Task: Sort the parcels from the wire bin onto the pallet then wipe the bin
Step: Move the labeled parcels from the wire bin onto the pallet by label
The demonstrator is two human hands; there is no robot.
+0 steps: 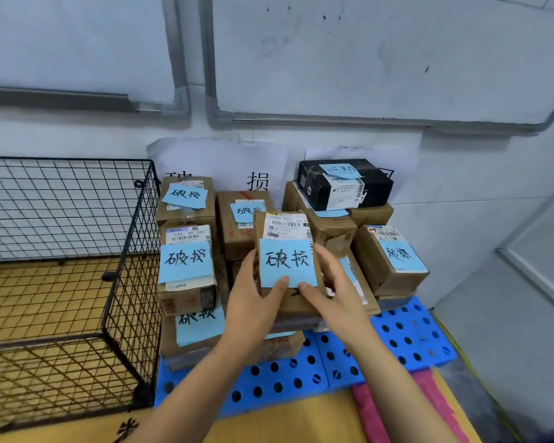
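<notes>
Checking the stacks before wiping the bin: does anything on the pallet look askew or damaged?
The black box atop the rear right stack sits twisted against the cartons beneath it. The blue note on the rear left parcel is stuck on crooked. The held parcel shows no obvious tear.

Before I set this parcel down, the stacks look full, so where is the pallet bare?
Free: the front strip of the pallet, and its front-right corner by the wall. Crowded: everything behind, where stacked parcels flank the held parcel.
</notes>
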